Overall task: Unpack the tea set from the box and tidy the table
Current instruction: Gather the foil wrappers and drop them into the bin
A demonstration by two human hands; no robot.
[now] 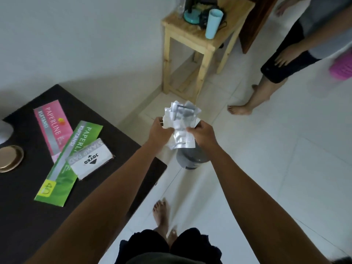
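Right now the crumpled white wrapping paper (181,124) sits bunched between both my hands, just above the centre of the frame, out past the edge of the dark table (28,216) and over the tiled floor. My left hand (159,131) is closed on its left flank and my right hand (203,133) on its right, fingers curled in tight, so neither has anything else in it. The wad stands taller than it is wide, its loose top fanning toward the upper part of the frame and its lower tail hanging down between my wrists. What matters for the next move is what lies straight below that tail: the grey bin (191,159), a little lower in the frame than my hands and partly hidden by the paper. I judge the paper is almost over its mouth, so a drop should need only a small lowering, with the right hand the nearer of the two to the bin. I cannot see the bin's rim clearly enough to be sure the whole wad will clear it. Off to the left of the frame, on the table, lie a pink Paperline pad (52,128), a green one (64,168) and a Joyko box (89,159), with a brass-coloured dish (9,159) at the left edge.
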